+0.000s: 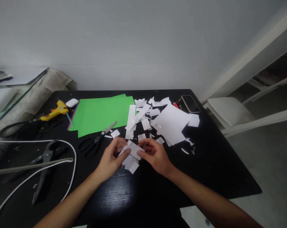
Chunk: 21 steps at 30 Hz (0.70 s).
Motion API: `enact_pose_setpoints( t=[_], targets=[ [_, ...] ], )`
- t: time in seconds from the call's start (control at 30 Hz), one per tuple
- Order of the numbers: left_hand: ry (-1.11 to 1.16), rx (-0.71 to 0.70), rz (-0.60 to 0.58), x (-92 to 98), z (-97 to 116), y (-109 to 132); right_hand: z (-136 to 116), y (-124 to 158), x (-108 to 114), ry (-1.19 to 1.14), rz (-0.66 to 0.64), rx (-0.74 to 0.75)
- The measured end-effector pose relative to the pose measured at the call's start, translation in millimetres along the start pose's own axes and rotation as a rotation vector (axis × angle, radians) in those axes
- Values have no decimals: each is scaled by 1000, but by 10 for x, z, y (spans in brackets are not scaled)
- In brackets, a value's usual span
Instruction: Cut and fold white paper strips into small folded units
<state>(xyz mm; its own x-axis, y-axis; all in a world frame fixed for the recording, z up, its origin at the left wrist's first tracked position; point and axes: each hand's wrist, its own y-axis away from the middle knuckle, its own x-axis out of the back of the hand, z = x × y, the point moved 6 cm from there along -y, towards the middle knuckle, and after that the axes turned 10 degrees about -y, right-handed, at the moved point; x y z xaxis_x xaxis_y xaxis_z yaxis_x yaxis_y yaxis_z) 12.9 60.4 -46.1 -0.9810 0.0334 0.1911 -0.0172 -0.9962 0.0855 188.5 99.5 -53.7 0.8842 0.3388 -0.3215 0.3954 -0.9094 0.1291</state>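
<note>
The black table is carrying green sheets, apparently uncut, and a white sheet, already partly cut into scraps. The scissors are resting unused. The left hand and right hand are both pinching small white pieces at the near table centre.

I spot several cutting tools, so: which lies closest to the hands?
The scissors whose blade tips reach the green paper, just beside the left hand; the shears lie farther left, by the white cable.
</note>
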Motion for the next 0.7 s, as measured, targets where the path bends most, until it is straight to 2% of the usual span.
enact_pose_setpoints(
  t=[0.1,0.3,0.43,0.7],
  targets=[
    [-33,-33,0,15,40,-11,-12,-3,7,-2,1,-3],
    [-84,-73,-126,6,89,6,9,-19,21,-47,-11,-27],
    [-101,-90,-124,43,79,25,19,-30,29,-69,-35,-13],
    [-176,-143,-129,37,104,15,29,25,-99,-94,-253,-66]
  ],
)
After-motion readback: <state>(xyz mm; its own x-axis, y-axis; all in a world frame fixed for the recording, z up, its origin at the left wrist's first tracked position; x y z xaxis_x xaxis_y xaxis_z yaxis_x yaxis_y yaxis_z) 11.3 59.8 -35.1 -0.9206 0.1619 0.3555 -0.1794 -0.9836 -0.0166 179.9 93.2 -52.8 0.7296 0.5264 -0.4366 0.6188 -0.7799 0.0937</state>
